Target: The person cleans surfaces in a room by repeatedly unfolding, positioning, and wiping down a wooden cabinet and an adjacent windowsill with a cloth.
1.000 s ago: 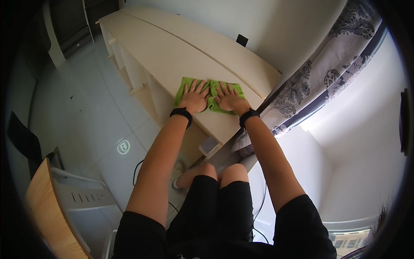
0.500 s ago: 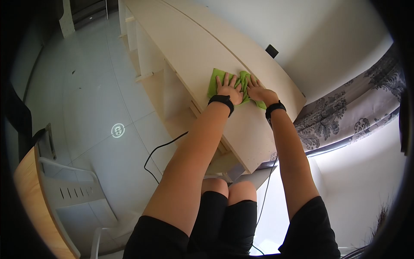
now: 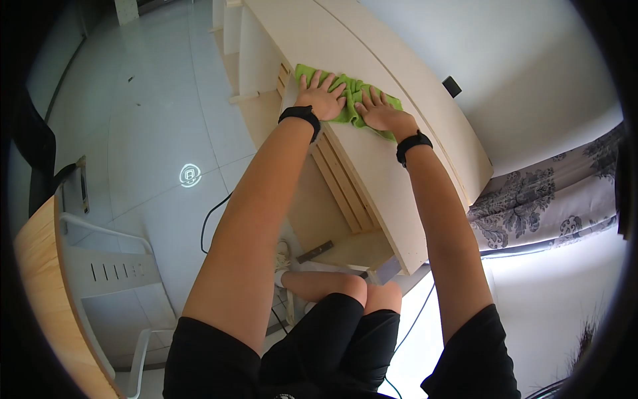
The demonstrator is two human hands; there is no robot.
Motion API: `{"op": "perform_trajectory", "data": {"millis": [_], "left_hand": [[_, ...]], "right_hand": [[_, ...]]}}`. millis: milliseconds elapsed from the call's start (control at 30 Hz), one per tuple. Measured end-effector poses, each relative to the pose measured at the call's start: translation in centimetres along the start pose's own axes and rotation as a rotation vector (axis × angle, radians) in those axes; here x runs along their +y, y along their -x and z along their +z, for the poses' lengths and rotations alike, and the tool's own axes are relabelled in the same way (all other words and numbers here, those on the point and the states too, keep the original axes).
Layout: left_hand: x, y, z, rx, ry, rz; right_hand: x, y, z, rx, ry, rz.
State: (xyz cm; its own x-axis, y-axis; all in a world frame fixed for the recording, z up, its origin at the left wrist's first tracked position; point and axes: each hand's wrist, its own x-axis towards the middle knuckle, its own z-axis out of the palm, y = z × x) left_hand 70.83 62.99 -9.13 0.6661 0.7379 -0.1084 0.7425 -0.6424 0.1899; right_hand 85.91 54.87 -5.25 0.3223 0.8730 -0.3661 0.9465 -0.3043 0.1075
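Note:
A crumpled green cloth (image 3: 353, 90) lies spread on the pale wooden top of a long cabinet (image 3: 379, 173). My left hand (image 3: 322, 100) presses flat on the cloth's left part, fingers spread, close to the top's open-shelf edge. On the right part of the cloth rests my right hand (image 3: 387, 118), also flat with fingers apart. Folds bunch up between the two hands. Each wrist wears a black band.
Open shelves with wooden slats (image 3: 342, 183) face the tiled floor (image 3: 159, 133). A patterned curtain (image 3: 531, 199) hangs at the right. A white chair (image 3: 119, 269) stands by a wooden tabletop (image 3: 56, 299) at lower left. Black cables run near my legs.
Both hands have slid the cloth farther along the top and toward its shelf-side edge. The cloth is now stretched wider between the hands. The view has shifted too.

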Motion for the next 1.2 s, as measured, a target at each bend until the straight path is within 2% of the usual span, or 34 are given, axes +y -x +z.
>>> {"op": "perform_trajectory", "data": {"millis": [167,467,667,767,900,1033,1200], "left_hand": [[1.3,2.0,0.4,0.009,-0.048,0.012],[7.8,9.8,1.9,-0.035,-0.052,0.073],[14.2,16.4,3.9,-0.015,-0.111,0.161],[17.2,19.9,4.5,-0.027,-0.115,0.233],[19.7,23.6,5.3,-0.045,-0.224,0.364],[19.7,23.8,4.5,-0.120,-0.167,0.424],[19.6,20.1,3.6,-0.215,-0.169,0.458]], "right_hand": [[-2.1,3.2,0.5,0.007,0.052,-0.075],[1.5,13.9,3.9,-0.033,0.080,-0.112],[6.9,22.1,9.6,0.064,0.057,-0.226],[9.4,26.0,13.1,0.215,0.079,-0.278],[11.7,31.2,14.9,0.257,-0.052,-0.304],[14.0,31.6,16.5,0.362,-0.134,-0.169],[15.5,28.4,15.7,0.320,-0.189,-0.001]]}}
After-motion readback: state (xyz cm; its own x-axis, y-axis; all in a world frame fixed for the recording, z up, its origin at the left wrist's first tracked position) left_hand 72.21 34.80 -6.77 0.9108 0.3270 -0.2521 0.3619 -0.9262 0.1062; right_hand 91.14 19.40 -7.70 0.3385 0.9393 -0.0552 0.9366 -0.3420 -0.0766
